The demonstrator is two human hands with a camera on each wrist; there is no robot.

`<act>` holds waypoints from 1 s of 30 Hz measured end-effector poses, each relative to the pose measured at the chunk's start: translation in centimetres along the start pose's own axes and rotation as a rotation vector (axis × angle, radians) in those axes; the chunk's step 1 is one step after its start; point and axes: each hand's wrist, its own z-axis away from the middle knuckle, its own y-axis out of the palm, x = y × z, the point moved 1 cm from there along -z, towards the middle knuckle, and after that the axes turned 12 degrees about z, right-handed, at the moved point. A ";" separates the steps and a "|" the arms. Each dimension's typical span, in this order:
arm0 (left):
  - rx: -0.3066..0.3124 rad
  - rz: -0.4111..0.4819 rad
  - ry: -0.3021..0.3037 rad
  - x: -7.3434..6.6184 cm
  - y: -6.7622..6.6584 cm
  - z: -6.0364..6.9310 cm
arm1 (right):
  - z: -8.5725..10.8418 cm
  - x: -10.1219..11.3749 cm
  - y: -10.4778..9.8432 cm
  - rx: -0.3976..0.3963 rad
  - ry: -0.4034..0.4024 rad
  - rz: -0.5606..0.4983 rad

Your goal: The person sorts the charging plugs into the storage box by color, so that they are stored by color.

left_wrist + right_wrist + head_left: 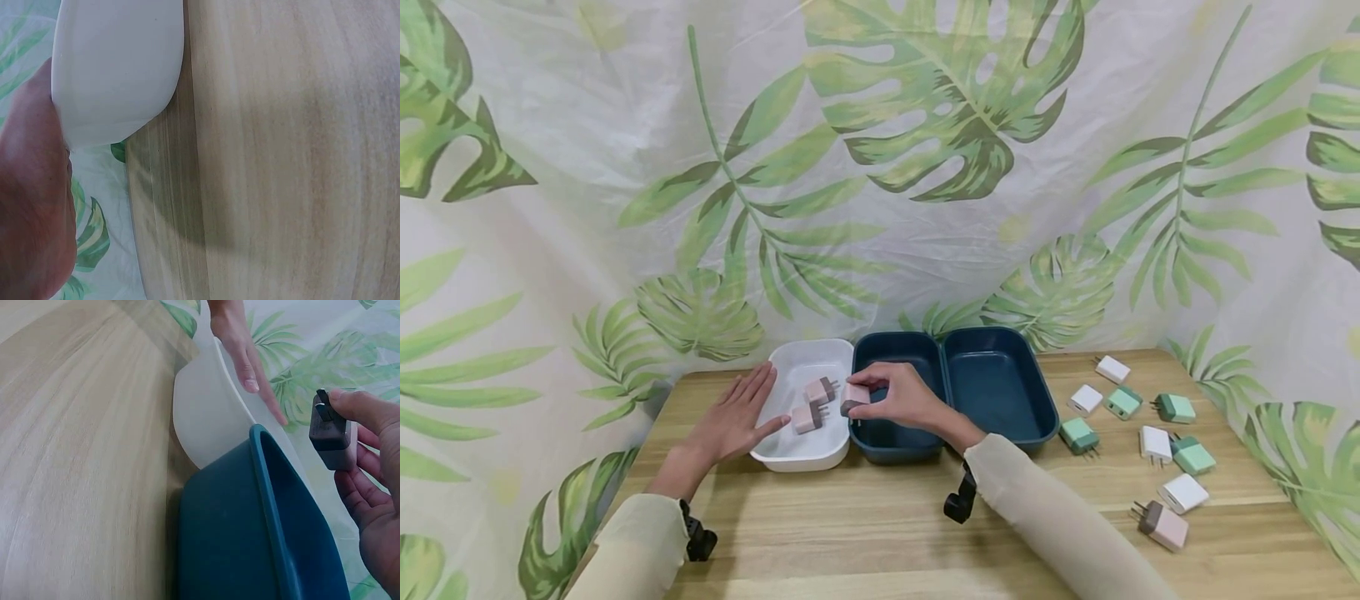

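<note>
- The right hand (904, 400) pinches a pink and brown plug (857, 395), up above where the white box (801, 461) and the middle blue box (897, 454) meet
- The left hand (736, 421), fingers straight, touches the white box at its 9 o'clock side
- Two pink plugs (806, 418) lie in the white box
- The other blue box (996, 392) sits at 3 o'clock from the middle blue box
- White plugs (1184, 493), green plugs (1193, 456) and one more pink plug (1168, 528) lie on the counter (820, 533), at 3 o'clock from the boxes
</note>
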 end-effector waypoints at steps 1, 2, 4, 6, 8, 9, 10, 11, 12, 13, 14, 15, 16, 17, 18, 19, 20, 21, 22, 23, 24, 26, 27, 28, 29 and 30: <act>-0.002 0.000 -0.001 0.0 0.0 0.0 | -0.2 0.0 0.2 0.001 0.004 0.002; -0.002 0.000 -0.001 0.0 0.0 0.0 | -0.3 0.0 0.4 0.001 0.010 0.004; 0.000 0.004 -0.005 0.0 0.0 0.0 | -0.6 0.0 0.9 0.005 0.022 -0.003; 0.003 0.007 -0.010 0.0 0.1 0.0 | -0.9 0.0 1.3 0.010 0.039 -0.006; 0.005 0.009 -0.012 0.0 0.1 0.0 | -1.1 0.0 1.7 0.015 0.051 -0.009; 0.005 0.010 -0.013 0.0 0.1 0.0 | -1.2 0.0 1.9 0.018 0.053 -0.008; 0.004 0.009 -0.012 0.0 0.1 0.0 | -1.3 0.0 2.1 0.020 0.055 -0.006; 0.004 0.008 -0.011 0.0 0.0 0.0 | -1.3 -0.1 2.2 0.022 0.054 -0.001; 0.003 0.007 -0.010 0.0 0.0 0.0 | -1.4 -0.1 2.4 0.025 0.053 0.006; 0.003 0.006 -0.009 0.0 0.0 0.0 | -1.5 -0.1 2.6 0.025 0.051 0.011; 0.004 0.005 -0.009 -0.1 0.0 0.0 | -1.6 -0.2 2.7 0.028 0.053 0.016; 0.004 0.004 -0.008 -0.1 0.0 0.0 | -1.6 -0.2 2.9 0.030 0.054 0.016; 0.004 0.002 -0.007 -0.1 0.0 0.0 | -1.6 -0.3 3.0 0.030 0.058 0.015; 0.003 -0.001 -0.007 -0.1 0.0 0.0 | -1.7 -0.3 3.2 0.031 0.063 0.016; 0.004 -0.003 -0.007 -0.1 0.0 0.0 | -1.7 -0.3 3.3 0.032 0.069 0.013; 0.005 -0.004 -0.008 -0.1 0.0 0.0 | -1.8 -0.4 3.4 0.034 0.074 0.008; 0.006 -0.005 -0.008 -0.1 0.0 0.1 | -1.8 -0.3 3.5 0.035 0.080 0.005; 0.005 -0.005 -0.009 -0.1 0.1 0.1 | -1.8 -0.3 3.6 0.035 0.084 0.003; 0.005 -0.007 -0.009 -0.1 0.1 0.1 | -1.9 -0.3 3.7 0.035 0.088 0.003; 0.004 -0.007 -0.010 0.0 0.1 0.1 | -1.9 -0.3 3.8 0.034 0.090 0.004; 0.005 -0.005 -0.011 0.0 0.1 0.1 | -2.0 -0.3 3.9 0.034 0.090 0.004; 0.003 -0.005 -0.012 0.0 0.1 0.1 | -2.1 -0.3 4.0 0.030 0.089 0.010; 0.003 -0.004 -0.012 0.0 0.1 0.1 | -2.1 -0.3 4.0 0.029 0.088 0.013; 0.003 -0.004 -0.013 -0.1 0.1 0.1 | -2.2 -0.3 4.1 0.027 0.086 0.016; 0.003 -0.003 -0.014 -0.1 0.0 0.1 | -2.2 -0.2 4.1 0.027 0.082 0.021; 0.004 -0.003 -0.016 -0.1 0.0 0.1 | -2.3 -0.2 4.1 0.026 0.079 0.025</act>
